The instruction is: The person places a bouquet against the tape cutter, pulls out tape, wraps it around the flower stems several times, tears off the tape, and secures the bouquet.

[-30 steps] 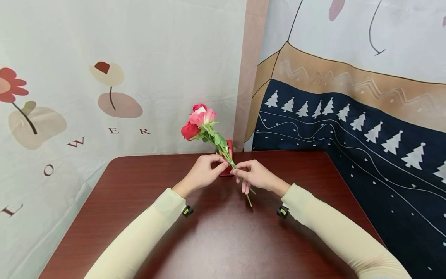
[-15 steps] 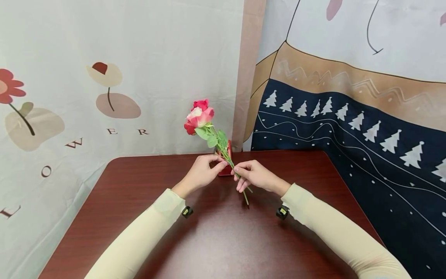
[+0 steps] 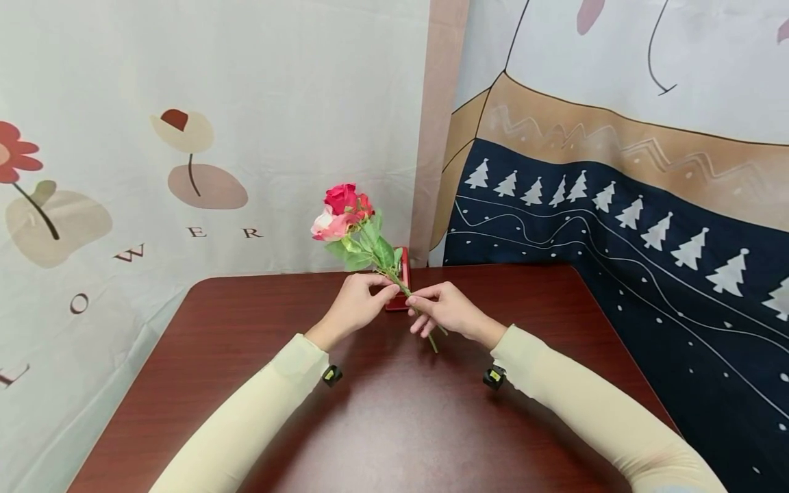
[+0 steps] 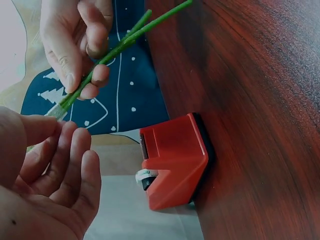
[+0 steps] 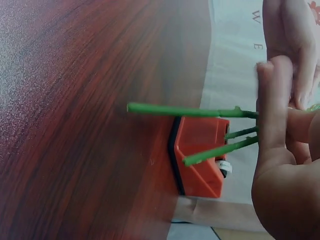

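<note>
A small bunch of artificial roses [image 3: 341, 205], red and pink with green leaves, is held tilted up to the left above the far middle of the table. Its green stems [image 3: 431, 337] stick out below my hands, also seen as stems [image 4: 120, 45] and stems [image 5: 200, 111]. My left hand [image 3: 390, 289] pinches the stems just under the leaves. My right hand [image 3: 414, 301] pinches them right beside it, lower down, fingers curled round them. Behind the hands a red tape dispenser [image 3: 402, 263] stands on the table, seen as tape dispenser [image 4: 175, 165] and tape dispenser [image 5: 200, 155].
The dark red-brown table [image 3: 382, 424] has a rounded far-left corner. Printed cloth hangs behind it: a pale flower cloth [image 3: 185, 137] on the left and a blue tree-patterned cloth [image 3: 616, 226] on the right.
The bunch has turned in my fingers: the pink rose has swung to the left and a red one is on top. Both hands have stayed nearly where they were.
</note>
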Demonstrator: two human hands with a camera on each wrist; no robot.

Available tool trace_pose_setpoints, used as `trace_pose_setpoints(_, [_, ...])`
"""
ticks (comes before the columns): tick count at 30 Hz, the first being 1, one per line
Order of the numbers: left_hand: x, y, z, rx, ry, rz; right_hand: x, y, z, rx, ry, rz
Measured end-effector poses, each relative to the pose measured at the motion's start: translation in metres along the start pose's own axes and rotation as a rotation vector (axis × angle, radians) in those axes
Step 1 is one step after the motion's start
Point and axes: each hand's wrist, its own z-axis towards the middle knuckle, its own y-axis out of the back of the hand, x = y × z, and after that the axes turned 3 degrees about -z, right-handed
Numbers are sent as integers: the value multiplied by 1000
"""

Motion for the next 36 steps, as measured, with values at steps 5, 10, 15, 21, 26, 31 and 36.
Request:
trace_pose_setpoints(5, [0, -2, 1, -14, 12, 2, 3, -2, -2, -6, 6, -148])
trace_pose_setpoints(10, [1, -1, 2, -2, 33, -6, 4, -3, -2, -18, 18, -205])
trace_pose_setpoints(15, [0, 2, 2, 16, 38, -24, 2, -4, -2, -50, 44, -213])
trace_pose_setpoints(21, [-3, 4, 1, 29, 49, -35, 2, -7, -4, -83, 88, -211])
trace_pose_setpoints(26, [-3, 2, 2, 36, 87, -9, 2, -10, -5, -98, 92, -211])
trace_pose_setpoints(31, [-2, 2, 3, 18, 112, 7, 1, -15, -4, -60, 79, -210])
trace_pose_setpoints(36, [2, 1, 4, 51, 131, -23, 0, -20, -4, -18, 62, -204])
